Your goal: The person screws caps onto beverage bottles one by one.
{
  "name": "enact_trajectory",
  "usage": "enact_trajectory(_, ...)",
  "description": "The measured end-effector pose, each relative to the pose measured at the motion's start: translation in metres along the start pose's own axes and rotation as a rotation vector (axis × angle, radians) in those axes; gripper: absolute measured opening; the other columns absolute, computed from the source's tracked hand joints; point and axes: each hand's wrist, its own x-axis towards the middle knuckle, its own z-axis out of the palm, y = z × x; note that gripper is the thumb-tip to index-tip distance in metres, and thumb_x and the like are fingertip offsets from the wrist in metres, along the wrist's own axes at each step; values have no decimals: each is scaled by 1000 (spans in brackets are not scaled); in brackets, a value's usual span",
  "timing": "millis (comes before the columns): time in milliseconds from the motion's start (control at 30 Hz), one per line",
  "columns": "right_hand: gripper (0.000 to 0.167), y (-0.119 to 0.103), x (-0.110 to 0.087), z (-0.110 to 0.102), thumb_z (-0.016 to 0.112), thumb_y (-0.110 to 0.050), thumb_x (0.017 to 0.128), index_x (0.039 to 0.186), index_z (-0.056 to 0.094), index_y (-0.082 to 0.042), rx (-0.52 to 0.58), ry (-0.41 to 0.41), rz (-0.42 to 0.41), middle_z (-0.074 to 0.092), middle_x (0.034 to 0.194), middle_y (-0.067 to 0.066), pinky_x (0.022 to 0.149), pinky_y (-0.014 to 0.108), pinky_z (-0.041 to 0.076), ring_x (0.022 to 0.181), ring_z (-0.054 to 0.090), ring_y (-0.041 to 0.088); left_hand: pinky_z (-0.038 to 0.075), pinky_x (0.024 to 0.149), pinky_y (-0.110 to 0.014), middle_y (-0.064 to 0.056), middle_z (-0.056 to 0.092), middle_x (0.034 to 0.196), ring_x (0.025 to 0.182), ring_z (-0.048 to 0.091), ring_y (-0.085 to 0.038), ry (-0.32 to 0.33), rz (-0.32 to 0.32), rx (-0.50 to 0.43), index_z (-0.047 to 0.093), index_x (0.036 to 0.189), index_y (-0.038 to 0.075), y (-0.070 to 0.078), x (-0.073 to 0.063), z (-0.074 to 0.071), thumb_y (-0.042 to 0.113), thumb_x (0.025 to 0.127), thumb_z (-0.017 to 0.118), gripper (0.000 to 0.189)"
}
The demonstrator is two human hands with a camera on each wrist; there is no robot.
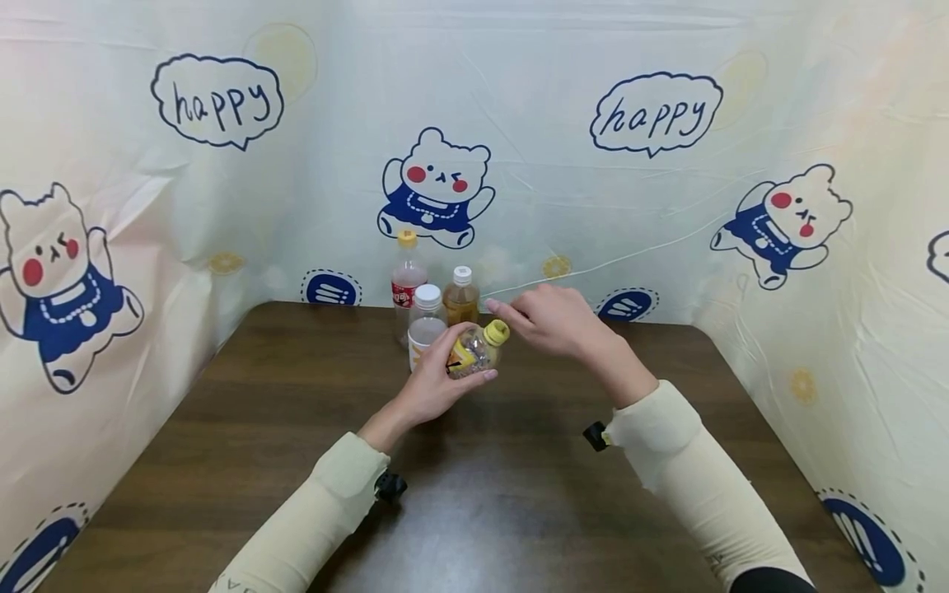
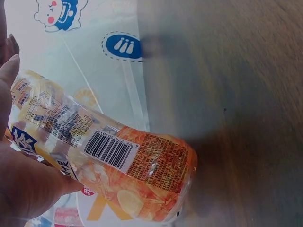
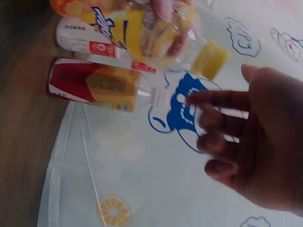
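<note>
My left hand [image 1: 426,385] grips a clear plastic bottle [image 1: 474,354] round its upper body. The bottle tilts to the right, and its yellow cap [image 1: 496,332] is on. Up close in the left wrist view, the orange label [image 2: 156,163] shows a barcode and small print. My right hand [image 1: 558,319] is raised to the right of the cap, apart from it. Its fingers [image 3: 227,125] are loosely bent with nothing in them, and the thumb stands away from them, as the right wrist view shows.
Behind the held bottle stand a white-capped bottle [image 1: 426,301], an amber-brown bottle [image 1: 462,298] and a taller red-labelled bottle [image 1: 409,280] with a yellow cap. They stand near the far edge of the brown table [image 1: 259,395]. A printed curtain [image 1: 534,206] hangs around the table.
</note>
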Motion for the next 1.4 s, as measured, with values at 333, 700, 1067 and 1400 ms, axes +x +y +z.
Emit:
enact_trajectory(333, 74, 7, -9, -13, 75, -32, 95, 158, 37, -28, 264, -167, -209, 56, 131, 2, 73, 30, 55, 83, 61, 15, 49, 105, -49, 0, 51, 140, 124, 54, -24, -4, -16, 9, 42, 147, 29, -2, -1, 0, 41, 88, 82, 72)
enact_trajectory(700, 24, 5, -5, -7, 72, -28, 98, 119, 68, -18, 227, -168, -196, 68, 94, -4, 67, 31, 52, 75, 60, 14, 51, 103, -48, 0, 51, 138, 123, 55, -23, -9, -2, 12, 43, 147, 28, -1, -2, 1, 39, 88, 82, 72)
enact_trajectory(1067, 57, -2, -1, -1, 39, -54, 108, 71, 67, -20, 13, -83, 14, 47, 60, -1, 52, 32, 35, 59, 48, 18, 51, 102, -48, 1, 52, 136, 121, 55, -23, -4, 4, 2, 44, 146, 28, 2, 0, 2, 41, 86, 83, 73)
enact_trajectory(1400, 35, 5, -5, -9, 72, -31, 97, 130, 64, -19, 231, -173, -195, 65, 90, -4, 66, 34, 52, 77, 59, 16, 51, 103, -48, -1, 52, 137, 121, 56, -23, -9, 22, 3, 43, 148, 23, 0, 0, 1, 39, 88, 82, 74)
